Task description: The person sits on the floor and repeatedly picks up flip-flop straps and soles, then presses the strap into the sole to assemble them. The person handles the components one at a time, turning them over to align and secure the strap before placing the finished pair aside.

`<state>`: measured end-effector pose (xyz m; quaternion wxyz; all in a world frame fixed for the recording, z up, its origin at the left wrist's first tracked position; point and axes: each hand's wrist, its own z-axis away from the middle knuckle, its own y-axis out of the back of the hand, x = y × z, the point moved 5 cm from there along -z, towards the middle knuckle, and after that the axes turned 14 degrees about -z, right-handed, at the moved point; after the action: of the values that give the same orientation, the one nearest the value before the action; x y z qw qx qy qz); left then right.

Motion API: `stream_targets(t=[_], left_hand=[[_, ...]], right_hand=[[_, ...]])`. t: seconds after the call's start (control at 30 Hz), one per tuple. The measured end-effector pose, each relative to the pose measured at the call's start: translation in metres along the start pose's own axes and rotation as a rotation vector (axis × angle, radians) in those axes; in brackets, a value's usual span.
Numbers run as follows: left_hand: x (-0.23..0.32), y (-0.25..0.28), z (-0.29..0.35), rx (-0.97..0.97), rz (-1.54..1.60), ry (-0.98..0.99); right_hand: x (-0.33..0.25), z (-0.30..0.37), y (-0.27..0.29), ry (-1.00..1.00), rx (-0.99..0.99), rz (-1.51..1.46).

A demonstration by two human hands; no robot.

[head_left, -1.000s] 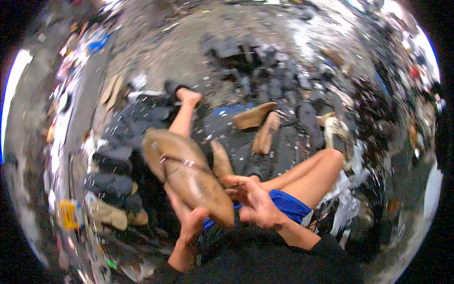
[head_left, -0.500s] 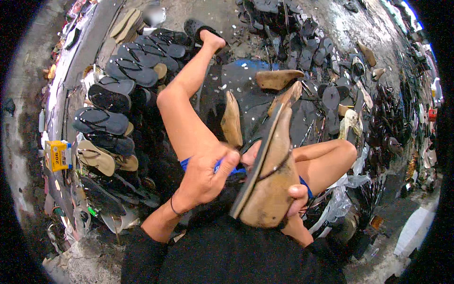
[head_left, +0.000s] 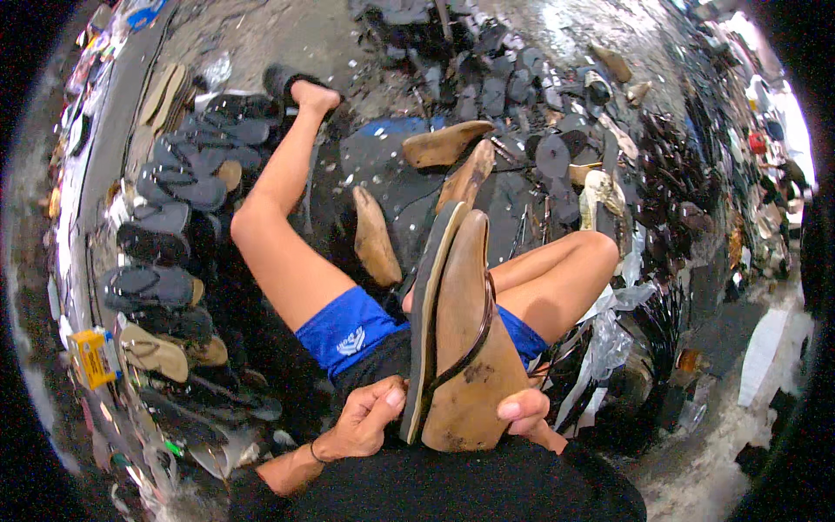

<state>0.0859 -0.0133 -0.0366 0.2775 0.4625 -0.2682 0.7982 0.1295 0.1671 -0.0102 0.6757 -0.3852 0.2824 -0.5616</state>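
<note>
My right hand (head_left: 524, 411) grips the heel end of a worn wooden shoe last (head_left: 477, 348), held toe up in front of my body. A flip-flop (head_left: 426, 335) with a dark grey and tan sole stands against the last's left side, its thin dark strap crossing the wood. At the lower edge of that sole my left hand (head_left: 372, 418) is closed, thumb pressed on curled fingers; whatever is pinched there is hidden. Ahead lie more wooden lasts: one (head_left: 376, 239) by my left thigh, another (head_left: 445, 144) farther off, and a third (head_left: 467, 174) partly behind the held pair.
Rows of dark flip-flops (head_left: 181, 184) line the left side, with a beige pair (head_left: 165, 97) beyond. A yellow box (head_left: 94, 358) stands at far left. Dark soles (head_left: 552, 157) and loose black straps (head_left: 670, 174) pile up on the right, near crumpled clear plastic (head_left: 616, 339).
My left hand has come down from above my thigh to the sole's lower edge. The last and flip-flop are now more upright and nearer my body. The view has shifted right.
</note>
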Motion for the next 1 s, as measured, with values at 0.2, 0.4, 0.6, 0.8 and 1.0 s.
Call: stream_targets(t=[0.2, 0.4, 0.6, 0.8, 1.0], left_hand=[[-0.001, -0.006, -0.047, -0.13, 0.215, 0.005], [-0.017, 0.041, -0.041, 0.159, 0.056, -0.089], [-0.072, 0.052, -0.049, 0.472, -0.055, -0.038], [-0.06, 0.06, -0.031, 0.32, 0.189, -0.023], [0.008, 0.112, -0.072, 0.66, 0.307, -0.562]], right_hand=[[-0.013, -0.045, -0.021, -0.034, -0.196, 0.21], [-0.031, -0.107, 0.006, 0.087, -0.231, 0.877], [0.028, -0.161, 0.083, -0.034, -0.03, 1.183], [0.0, -0.126, 0.021, -0.012, -0.118, 1.225], [0.014, -0.121, -0.043, 0.215, -0.177, 1.287]])
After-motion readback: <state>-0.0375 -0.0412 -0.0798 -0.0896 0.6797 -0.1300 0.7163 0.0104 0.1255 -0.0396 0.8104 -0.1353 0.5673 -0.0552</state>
